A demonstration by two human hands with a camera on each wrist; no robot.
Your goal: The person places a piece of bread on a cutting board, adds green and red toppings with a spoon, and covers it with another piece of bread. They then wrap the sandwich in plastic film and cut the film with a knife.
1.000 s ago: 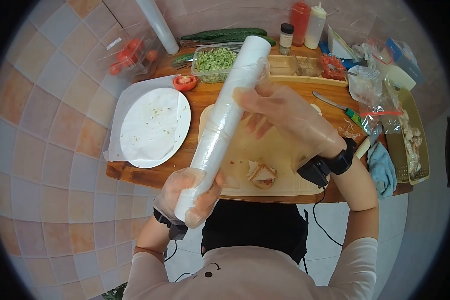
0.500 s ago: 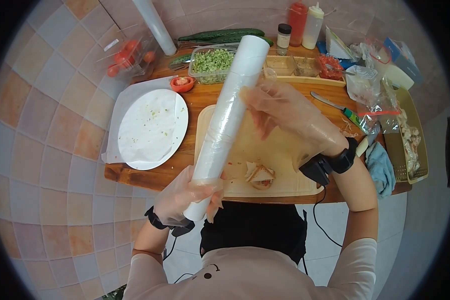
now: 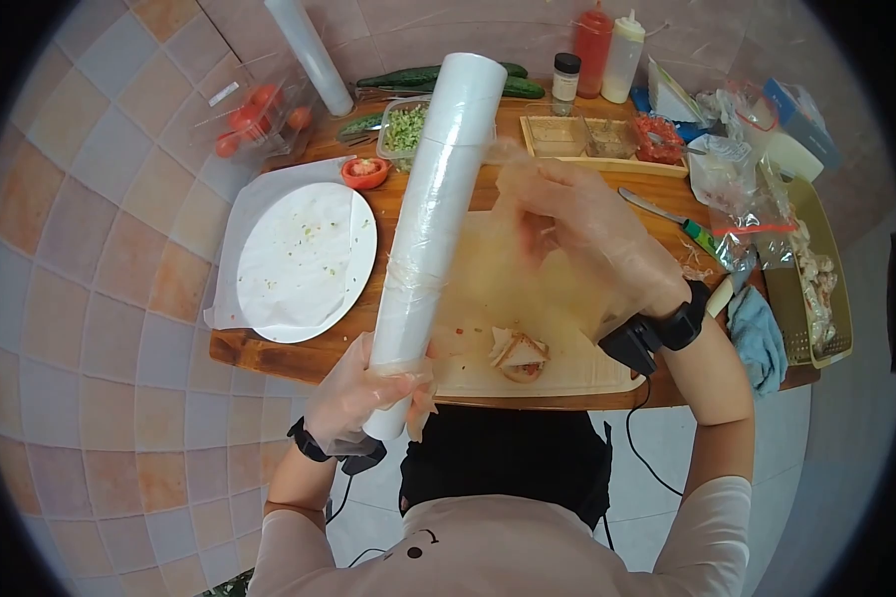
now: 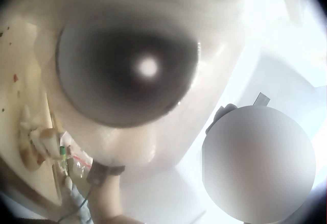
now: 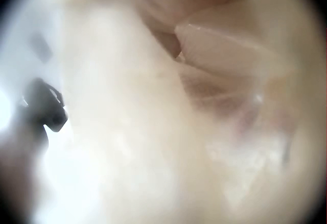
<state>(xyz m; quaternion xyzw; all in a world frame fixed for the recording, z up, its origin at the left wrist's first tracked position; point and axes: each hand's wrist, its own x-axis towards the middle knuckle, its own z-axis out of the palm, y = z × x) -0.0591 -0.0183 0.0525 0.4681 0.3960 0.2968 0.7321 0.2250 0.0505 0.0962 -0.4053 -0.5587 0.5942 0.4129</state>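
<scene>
A long roll of clear plastic wrap (image 3: 428, 229) slants up across the head view. Its lower end is gripped by my left hand (image 3: 368, 393), in a clear plastic glove, with the fingers wrapped round it. In the left wrist view the dark hollow end of the roll's core (image 4: 127, 76) fills much of the picture. My right hand (image 3: 587, 224), also gloved, hovers right of the roll's upper half, its fingers loosely bent with a loose glove tip near the roll. Below the hands, a cut sandwich (image 3: 519, 355) sits on the cream cutting board (image 3: 597, 376).
A white plate (image 3: 363, 239) with paper and crumbs lies left, near a cut tomato (image 3: 364, 173). Behind stand a tub of chopped greens (image 3: 404, 129), cucumbers (image 3: 398, 77), sauce bottles (image 3: 593, 50) and a divided tray (image 3: 607, 159). A green-handled knife (image 3: 700, 235) and blue cloth (image 3: 757, 338) lie right.
The roll's upper end has swung left and become more upright in my left hand. My right thumb, which was against the roll, is now at its right side, slightly away.
</scene>
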